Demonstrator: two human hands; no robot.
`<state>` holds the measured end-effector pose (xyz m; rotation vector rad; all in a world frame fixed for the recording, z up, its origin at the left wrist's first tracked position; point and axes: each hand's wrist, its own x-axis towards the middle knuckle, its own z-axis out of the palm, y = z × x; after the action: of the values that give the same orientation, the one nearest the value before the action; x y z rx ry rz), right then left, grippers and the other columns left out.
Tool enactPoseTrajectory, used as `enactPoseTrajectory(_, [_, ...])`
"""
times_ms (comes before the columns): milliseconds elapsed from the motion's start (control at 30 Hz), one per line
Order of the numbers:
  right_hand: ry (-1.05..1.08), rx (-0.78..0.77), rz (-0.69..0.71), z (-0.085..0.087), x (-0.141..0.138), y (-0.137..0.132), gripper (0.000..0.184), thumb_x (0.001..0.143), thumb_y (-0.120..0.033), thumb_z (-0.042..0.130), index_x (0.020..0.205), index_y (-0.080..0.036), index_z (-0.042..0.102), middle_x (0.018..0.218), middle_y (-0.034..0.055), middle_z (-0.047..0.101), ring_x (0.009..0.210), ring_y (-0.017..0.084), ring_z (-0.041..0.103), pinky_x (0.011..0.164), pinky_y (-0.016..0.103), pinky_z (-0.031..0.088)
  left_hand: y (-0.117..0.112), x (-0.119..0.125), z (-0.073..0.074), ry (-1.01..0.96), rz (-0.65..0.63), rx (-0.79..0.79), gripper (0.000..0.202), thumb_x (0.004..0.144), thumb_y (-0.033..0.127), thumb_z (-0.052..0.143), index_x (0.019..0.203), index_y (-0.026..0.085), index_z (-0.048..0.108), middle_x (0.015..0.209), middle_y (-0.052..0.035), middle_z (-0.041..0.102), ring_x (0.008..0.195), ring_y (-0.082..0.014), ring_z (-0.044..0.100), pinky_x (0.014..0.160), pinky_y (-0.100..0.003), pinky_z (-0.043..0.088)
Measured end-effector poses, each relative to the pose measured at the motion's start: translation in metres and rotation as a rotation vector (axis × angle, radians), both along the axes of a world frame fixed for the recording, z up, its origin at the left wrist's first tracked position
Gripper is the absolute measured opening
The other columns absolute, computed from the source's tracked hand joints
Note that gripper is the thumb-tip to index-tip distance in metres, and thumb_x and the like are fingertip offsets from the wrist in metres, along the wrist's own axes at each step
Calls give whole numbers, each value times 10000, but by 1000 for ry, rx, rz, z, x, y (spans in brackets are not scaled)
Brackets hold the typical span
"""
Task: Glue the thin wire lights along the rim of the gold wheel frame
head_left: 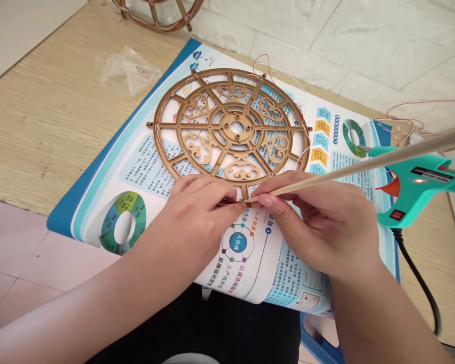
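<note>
Two bare forearms come in from the near edge and meet over a printed poster (144,167) spread on a low wooden board (45,116). The poster's near edge curls over the board's near edge, above a dark-clothed lap.

The left hand (197,212) lies palm down on the poster, its fingers drawn together and pressing on the near rim of a round gold openwork frame (233,126). Whether anything is pinched beneath those fingertips I cannot tell; they cover the spot. The right hand (326,222) sits just beside it, thumb and forefinger pinching a thin wooden stick (364,164) close to its tip. The tip touches the frame's near rim where the left fingers press, and the stick slants away up toward the right edge of the view.

The frame lies flat on the middle of the poster, a wheel of rings, spokes and scrollwork with a small hub, reaching toward the poster's far edge. Thin red wire (265,63) runs along its rim and loops loose past its far side.

At the poster's right edge a teal glue gun (417,187) rests with its nozzle toward the frame, a small light glowing on its body, and a black cord (420,283) trails down to the near right.

Farther off, near the board's far left, lies a crumpled clear plastic bag (127,71). At the far edge part of a second round frame (155,12) shows, cut off by the view.
</note>
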<state>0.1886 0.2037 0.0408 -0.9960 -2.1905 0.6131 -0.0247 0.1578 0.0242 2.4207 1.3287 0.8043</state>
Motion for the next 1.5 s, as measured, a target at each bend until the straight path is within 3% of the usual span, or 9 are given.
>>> enactPoseTrajectory(267, [-136, 98, 3, 10, -5, -5, 113, 1032, -225, 647, 956, -188, 722, 807, -1, 779, 712, 122, 737, 602, 252, 523, 1, 0, -2, -8, -9, -27, 300, 1046, 60, 464, 1023, 175, 740, 1092, -41, 722, 1036, -206, 665, 965, -428, 502])
enactPoseTrajectory(433, [-186, 118, 13, 15, -8, -6, 125, 1058, -229, 604, 955, -208, 672, 842, 6, 772, 710, 123, 717, 585, 252, 497, 1, 0, -2, -14, -12, -30, 300, 1057, 83, 468, 1125, 198, 738, 1104, -24, 710, 1037, -193, 652, 963, -408, 488])
enactPoseTrajectory(900, [-248, 91, 54, 17, -13, -1, 172, 1069, -247, 558, 908, -217, 612, 867, 37, 765, 703, 164, 701, 528, 288, 455, -1, 0, -3, -38, -2, -32, 276, 1052, 72, 465, 979, 177, 710, 1087, -40, 714, 1040, -217, 654, 962, -428, 489])
enactPoseTrajectory(1067, [-274, 111, 67, 17, -14, -2, 230, 1075, -260, 559, 856, -196, 588, 893, 63, 769, 676, 150, 673, 514, 286, 431, -1, 1, -3, -12, 5, -4, 277, 1044, 59, 480, 1073, 164, 736, 1085, -41, 721, 1039, -225, 659, 966, -431, 484])
enactPoseTrajectory(1233, [-230, 121, 50, 12, -14, -2, 195, 1058, -236, 579, 883, -178, 642, 849, 50, 755, 662, 135, 649, 520, 273, 433, -1, 2, -3, 0, 1, 6, 279, 1036, 54, 498, 1108, 161, 745, 1095, -47, 734, 1035, -232, 663, 934, -425, 482])
enactPoseTrajectory(1400, [-54, 74, -8, 4, -13, 0, 142, 1053, -253, 603, 929, -212, 657, 836, 22, 727, 751, 155, 681, 639, 279, 519, -2, 2, -4, -2, 12, 11, 309, 1033, 49, 488, 1130, 172, 755, 1098, -51, 749, 1020, -233, 673, 911, -424, 486])
enactPoseTrajectory(1500, [2, 39, -41, 3, -12, 2, 129, 1047, -268, 620, 930, -225, 652, 799, 11, 700, 697, 157, 664, 615, 292, 521, -1, 1, -4, -8, 15, 28, 336, 1021, 30, 477, 1129, 177, 759, 1089, -49, 752, 1009, -227, 676, 913, -424, 492])
